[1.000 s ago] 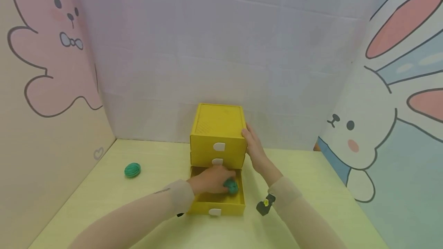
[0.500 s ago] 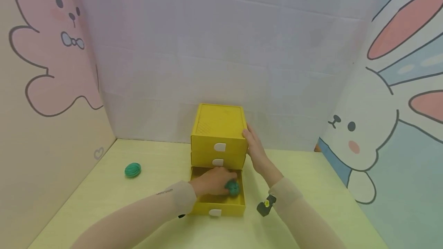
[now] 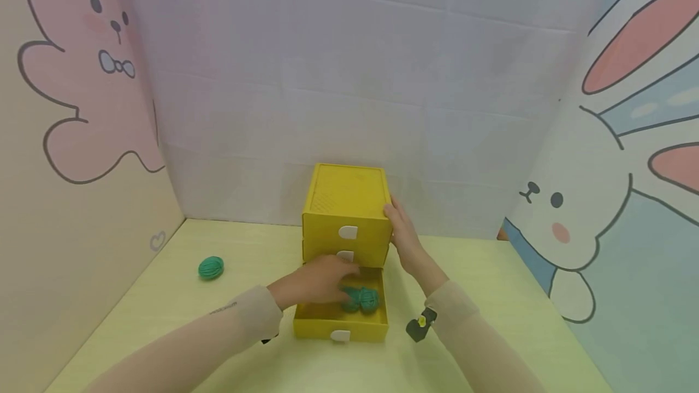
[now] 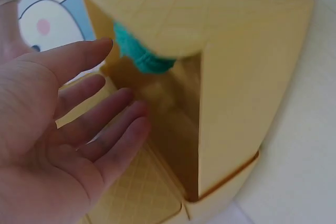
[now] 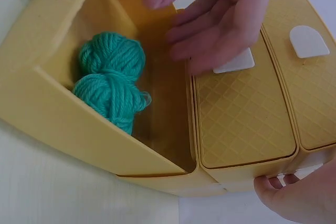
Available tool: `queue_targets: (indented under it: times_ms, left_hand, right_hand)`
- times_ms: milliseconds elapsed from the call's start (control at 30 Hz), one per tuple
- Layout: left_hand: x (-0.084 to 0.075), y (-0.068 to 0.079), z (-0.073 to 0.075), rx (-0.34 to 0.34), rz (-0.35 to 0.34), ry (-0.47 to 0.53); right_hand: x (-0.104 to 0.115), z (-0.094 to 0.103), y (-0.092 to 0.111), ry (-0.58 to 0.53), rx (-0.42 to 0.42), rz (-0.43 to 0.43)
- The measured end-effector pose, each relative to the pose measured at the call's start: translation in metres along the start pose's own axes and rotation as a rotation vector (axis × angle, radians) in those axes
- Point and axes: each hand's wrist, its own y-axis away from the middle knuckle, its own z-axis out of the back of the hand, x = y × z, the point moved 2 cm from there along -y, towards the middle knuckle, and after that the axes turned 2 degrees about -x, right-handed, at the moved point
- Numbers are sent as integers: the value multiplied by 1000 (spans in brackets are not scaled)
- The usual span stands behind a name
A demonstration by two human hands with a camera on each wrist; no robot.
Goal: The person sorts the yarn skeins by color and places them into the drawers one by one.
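Two green yarn balls [image 5: 112, 55] lie side by side in the pulled-out bottom drawer [image 3: 314, 328] of a yellow drawer cabinet [image 3: 349, 190]. Over that drawer hovers my left hand [image 3: 317, 281], fingers spread and holding nothing; in the head view its fingertips overlap one ball. From the left wrist, the palm and loose fingers [image 4: 113, 135] show apart from the yarn, which the drawer wall partly hides. My right hand [image 3: 405, 238] rests against the cabinet's right side, thumb at the front top edge, its other fingers along the side.
Another green yarn ball [image 3: 210, 267] lies on the pale yellow table [image 3: 246, 247], left of the cabinet. Two upper drawers are closed, each with a white tab [image 3: 347, 232]. A white cloth [image 3: 349, 77] hangs behind, and cartoon-printed panels [image 3: 579, 199] flank the table.
My left hand has let go of a yarn ball in the drawer and moved back left and slightly up. Both balls now show there. My right hand stays on the cabinet.
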Motion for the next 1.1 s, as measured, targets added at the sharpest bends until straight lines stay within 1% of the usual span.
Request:
queue_targets:
  times_ms: [100,167,267,433,600,700,867,967,1100]
  left_hand:
    - [6,10,13,-20,9,50]
    - [12,17,20,-39,-6,64]
    - [22,28,30,-67,-8,72]
    - [40,51,48,-105,44,84]
    - [64,75,67,-163,72,38]
    - [80,87,76,-195,109,28]
    - [109,106,86,-225,201,48]
    - [124,117,88,-225,251,46]
    - [143,129,86,-219,294,24]
  right_hand:
    - [-1,0,-1,8,-1,-4]
    - [-3,1,-2,12,-4,-6]
    - [-4,2,-3,13,-6,-5]
    - [-3,1,-2,12,1,-6]
    - [-3,1,-3,14,5,-1]
    - [-2,1,-3,16,-1,-4]
    - [-2,1,-2,6,-3,-16]
    - [-1,1,-2,0,-2,-15]
    - [-1,0,-1,0,1,-10]
